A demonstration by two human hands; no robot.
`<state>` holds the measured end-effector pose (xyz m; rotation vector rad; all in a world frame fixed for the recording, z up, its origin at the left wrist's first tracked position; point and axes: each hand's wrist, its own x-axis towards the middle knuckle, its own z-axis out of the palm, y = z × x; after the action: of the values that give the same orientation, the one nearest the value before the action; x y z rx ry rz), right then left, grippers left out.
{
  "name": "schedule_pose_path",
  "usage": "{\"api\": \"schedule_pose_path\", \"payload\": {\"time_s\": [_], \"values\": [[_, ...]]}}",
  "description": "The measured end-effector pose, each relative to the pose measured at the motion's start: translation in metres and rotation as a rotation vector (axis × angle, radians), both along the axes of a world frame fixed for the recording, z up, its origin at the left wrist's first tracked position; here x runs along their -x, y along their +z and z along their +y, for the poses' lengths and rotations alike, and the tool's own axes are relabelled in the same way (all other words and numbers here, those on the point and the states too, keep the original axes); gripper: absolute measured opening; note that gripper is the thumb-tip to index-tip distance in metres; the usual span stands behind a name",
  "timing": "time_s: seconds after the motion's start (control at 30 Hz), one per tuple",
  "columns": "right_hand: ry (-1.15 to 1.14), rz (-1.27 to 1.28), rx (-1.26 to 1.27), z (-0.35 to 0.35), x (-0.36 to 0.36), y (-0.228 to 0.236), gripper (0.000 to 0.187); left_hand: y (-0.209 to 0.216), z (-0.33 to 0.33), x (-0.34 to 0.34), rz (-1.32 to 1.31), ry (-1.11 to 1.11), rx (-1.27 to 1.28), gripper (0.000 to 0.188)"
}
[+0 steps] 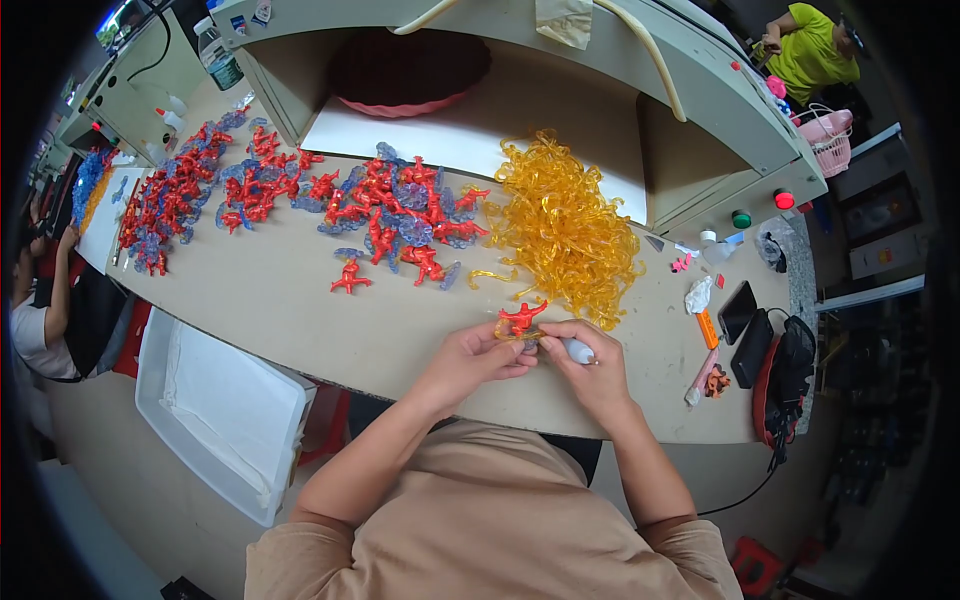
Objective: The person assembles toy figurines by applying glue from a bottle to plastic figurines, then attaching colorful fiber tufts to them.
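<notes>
In front of my chest, my left hand (468,362) is closed on a small red figurine (522,318) with arms spread. A curved clear-yellow plastic piece (510,331) lies across the figurine's lower part, between the fingertips of both hands. My right hand (598,378) is closed round a small whitish squeeze bottle (579,351), its fingertips close to the figurine. Just beyond my hands rises a heap of curly clear-yellow pieces (565,225). To its left lie many red figurines with bluish-purple translucent parts (375,200); a single figurine (350,277) lies nearer me.
A grey-green bench housing (700,110) arches over the back, with a pink-rimmed dish (410,105) beneath. At right lie a phone (738,312), an orange tool (707,329) and a dark bag (783,385). A white tray (220,400) sits lower left. Other people sit left and far right.
</notes>
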<state>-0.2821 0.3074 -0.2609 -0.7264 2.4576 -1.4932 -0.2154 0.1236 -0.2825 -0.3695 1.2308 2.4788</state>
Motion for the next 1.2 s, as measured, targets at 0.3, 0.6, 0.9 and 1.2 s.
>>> {"api": "schedule_pose_path", "payload": {"time_s": [0.3,0.6,0.9,1.2], "values": [[-0.034,-0.038,0.056,-0.002,-0.004,-0.007,0.015,-0.003,-0.002,0.000,0.025,0.003,-0.042,0.029],[-0.061,-0.088,0.060,-0.004,-0.005,-0.007,0.015,0.001,-0.003,0.000,0.013,0.018,-0.061,0.028],[0.066,0.158,0.045,-0.003,0.005,0.002,0.020,0.002,-0.003,0.002,-0.033,-0.008,0.005,0.028],[0.010,0.055,0.084,-0.005,-0.001,-0.008,0.017,0.000,-0.002,0.002,-0.027,0.002,-0.021,0.028]]}}
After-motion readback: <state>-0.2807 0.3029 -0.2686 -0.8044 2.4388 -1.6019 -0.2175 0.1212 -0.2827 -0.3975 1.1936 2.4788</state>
